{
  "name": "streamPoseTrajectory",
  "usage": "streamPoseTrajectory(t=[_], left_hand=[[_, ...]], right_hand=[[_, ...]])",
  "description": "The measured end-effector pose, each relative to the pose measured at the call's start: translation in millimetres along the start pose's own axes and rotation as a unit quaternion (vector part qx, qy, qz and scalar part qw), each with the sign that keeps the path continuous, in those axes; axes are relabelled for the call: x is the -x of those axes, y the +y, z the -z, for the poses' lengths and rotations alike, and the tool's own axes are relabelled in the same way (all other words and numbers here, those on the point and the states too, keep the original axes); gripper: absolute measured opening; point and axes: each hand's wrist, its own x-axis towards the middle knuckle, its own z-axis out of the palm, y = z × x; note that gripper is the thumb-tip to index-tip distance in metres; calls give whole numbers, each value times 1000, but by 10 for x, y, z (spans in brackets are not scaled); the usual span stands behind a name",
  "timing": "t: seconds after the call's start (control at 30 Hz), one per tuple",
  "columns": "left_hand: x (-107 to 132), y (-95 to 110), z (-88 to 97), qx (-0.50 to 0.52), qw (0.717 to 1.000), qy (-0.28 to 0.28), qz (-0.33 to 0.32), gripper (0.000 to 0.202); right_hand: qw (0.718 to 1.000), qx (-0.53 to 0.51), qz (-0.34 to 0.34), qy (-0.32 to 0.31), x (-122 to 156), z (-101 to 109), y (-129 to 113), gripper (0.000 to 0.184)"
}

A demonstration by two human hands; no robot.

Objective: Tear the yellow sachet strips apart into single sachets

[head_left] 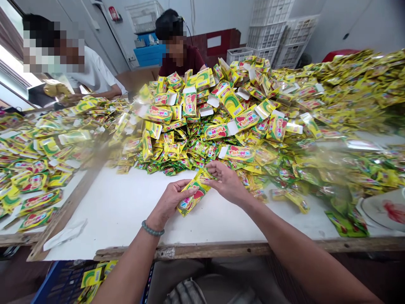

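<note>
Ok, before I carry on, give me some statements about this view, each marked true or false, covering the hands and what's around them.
1. The left hand holds a printed box. True.
2. The beaded bracelet is on the right wrist. False: the bracelet is on the left wrist.
3. The right hand is at the upper end of that box. True.
4. The stacked crates by the back wall are red. False: the stacked crates are white.
5. Yellow packages lie in the blue crate below the table edge. True.
6. The tabletop in front of the person is black. False: it is white.
</note>
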Motion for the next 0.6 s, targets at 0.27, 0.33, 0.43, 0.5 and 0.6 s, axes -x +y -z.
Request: streamPoseTrajectory(t=[0.27, 0.33, 0.43, 0.5, 0.6], left_hand=[[-22, -36, -13, -1, 999, 22, -39, 47], [-32, -42, -32, 0, 998, 33, -51, 47], [-52, -54, -43, 7, 997, 37, -72, 46], [-69, -68, -35, 12, 995, 44, -87, 45], [-91, -95, -16, 20, 993, 57, -100, 43]], right_hand=[[998, 56, 22, 34, 35, -106, -104, 27], [999, 8, -2, 36, 32, -128, -81, 22], [999, 5, -9, 47, 17, -133, -62, 10], [997, 62, 3, 42, 16, -139, -85, 5], [994, 109, 5, 11, 35, -170, -151, 8]])
